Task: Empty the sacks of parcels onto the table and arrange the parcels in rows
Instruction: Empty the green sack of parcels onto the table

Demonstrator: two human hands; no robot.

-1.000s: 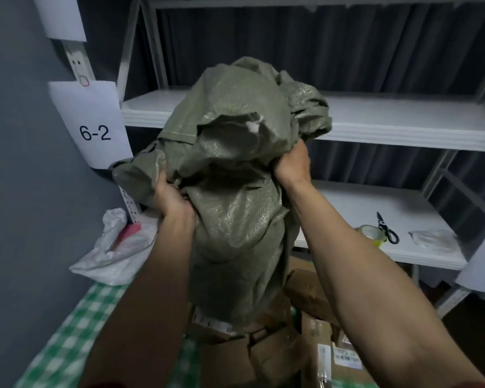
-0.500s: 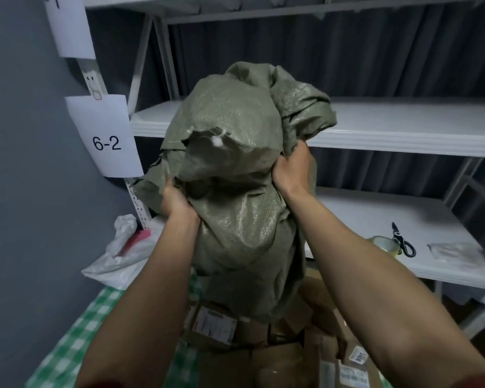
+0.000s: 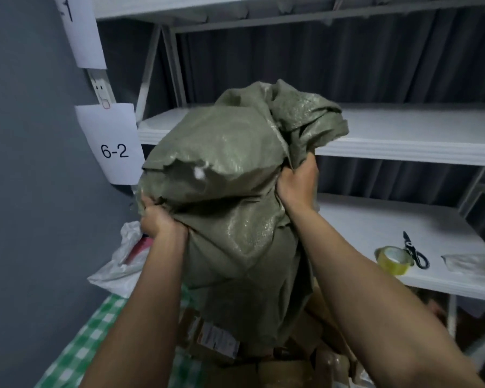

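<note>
Both fists, left hand [image 3: 158,219] and right hand [image 3: 297,182], clench the upended green woven sack [image 3: 230,197]; brown cardboard parcels [image 3: 216,340] underneath might slide off the green-checked table [image 3: 76,345].

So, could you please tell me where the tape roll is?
The tape roll lies on the lower white shelf at the right, beside the scissors.

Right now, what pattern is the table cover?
Green and white check on the table cover, seen in the head view, lower left.
</note>
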